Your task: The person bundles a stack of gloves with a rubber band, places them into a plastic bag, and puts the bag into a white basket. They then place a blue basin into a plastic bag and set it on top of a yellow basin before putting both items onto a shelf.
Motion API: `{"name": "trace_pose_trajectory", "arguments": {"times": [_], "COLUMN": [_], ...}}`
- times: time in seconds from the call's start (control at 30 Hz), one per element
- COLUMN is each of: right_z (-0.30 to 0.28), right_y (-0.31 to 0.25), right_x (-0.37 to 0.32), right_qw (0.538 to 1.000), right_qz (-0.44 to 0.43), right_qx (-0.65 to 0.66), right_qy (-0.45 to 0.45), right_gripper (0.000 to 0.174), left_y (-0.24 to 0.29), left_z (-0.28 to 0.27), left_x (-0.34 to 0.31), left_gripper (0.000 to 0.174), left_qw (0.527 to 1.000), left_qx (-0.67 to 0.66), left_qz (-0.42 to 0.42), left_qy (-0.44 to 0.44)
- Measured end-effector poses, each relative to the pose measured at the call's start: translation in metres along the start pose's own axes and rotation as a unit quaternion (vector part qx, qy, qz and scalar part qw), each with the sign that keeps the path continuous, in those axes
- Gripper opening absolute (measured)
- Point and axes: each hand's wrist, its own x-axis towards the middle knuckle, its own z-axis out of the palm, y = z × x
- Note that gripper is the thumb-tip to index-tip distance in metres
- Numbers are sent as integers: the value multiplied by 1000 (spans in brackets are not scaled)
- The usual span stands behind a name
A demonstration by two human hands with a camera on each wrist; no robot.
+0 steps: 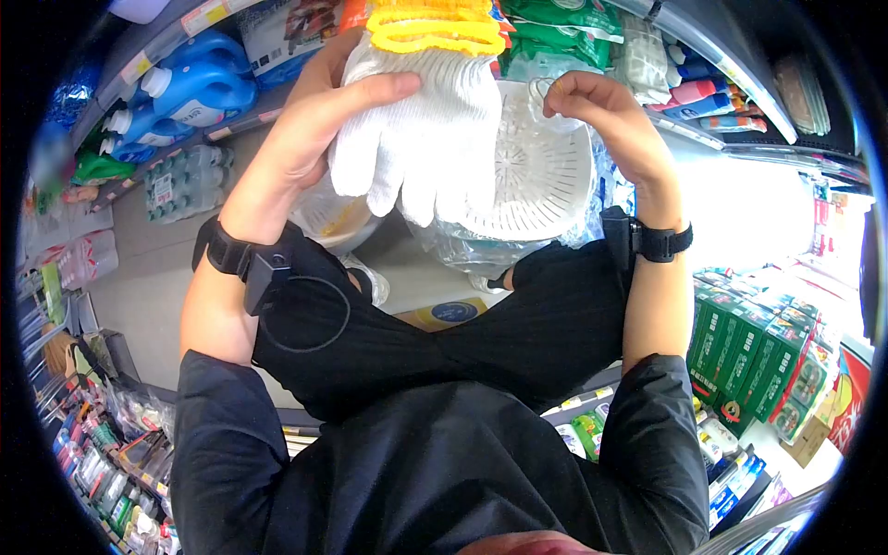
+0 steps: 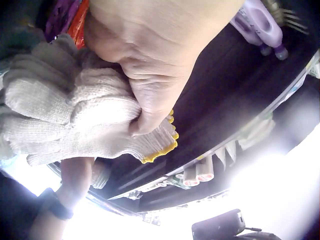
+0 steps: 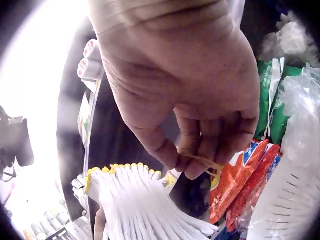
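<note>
My left hand grips a thick bundle of white knitted work gloves with yellow cuffs, its thumb pressed across them near the cuff end. The glove fingers hang down toward my lap. To the right and apart from the bundle, my right hand has its fingers bent. Seen from the right wrist, thumb and fingertips pinch a thin yellowish band. A white slotted plastic basket lies below the right hand, partly hidden behind the gloves.
Shelves curve around the front, with blue jugs at left and green packages beyond the basket. Shrink-wrapped bottles stand on the floor at left. Green boxes are stacked at right.
</note>
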Motion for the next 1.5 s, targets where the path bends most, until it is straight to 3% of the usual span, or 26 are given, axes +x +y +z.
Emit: {"name": "trace_pose_trajectory", "arguments": {"times": [0.2,0.33,0.5,0.63,0.8,0.93,1.03,1.27,1.37,1.5], "right_z": [-2,3,6,-1,-4,-14,-22,-20,-35,-31], "right_y": [-1,1,-7,-14,-14,-15,-15,-23,-11,-22], "right_x": [1,5,11,8,10,7,6,5,3,-4], "right_qw": [1000,992,950,928,892,835,825,865,839,850], "right_qz": [5,-55,-148,-158,-171,-175,-194,-227,-223,-204], "right_qx": [2,50,154,300,398,507,513,402,484,483], "right_qy": [1,102,228,154,127,121,138,195,111,43], "right_gripper": [23,21,15,13,15,20,22,18,21,37], "left_y": [-3,-4,-14,-15,-16,-16,-21,-24,-23,-27], "left_z": [2,8,13,18,20,20,17,20,21,19], "left_x": [1,0,0,-1,-2,-2,-2,0,0,-2], "left_gripper": [74,79,86,89,88,87,87,89,91,86], "left_qw": [1000,999,999,998,997,997,996,997,996,995], "left_qx": [10,9,27,22,37,45,47,33,41,59], "left_qz": [-21,-29,-42,-56,-63,-69,-77,-71,-75,-76], "left_qy": [10,11,13,9,9,5,-1,4,4,3]}}
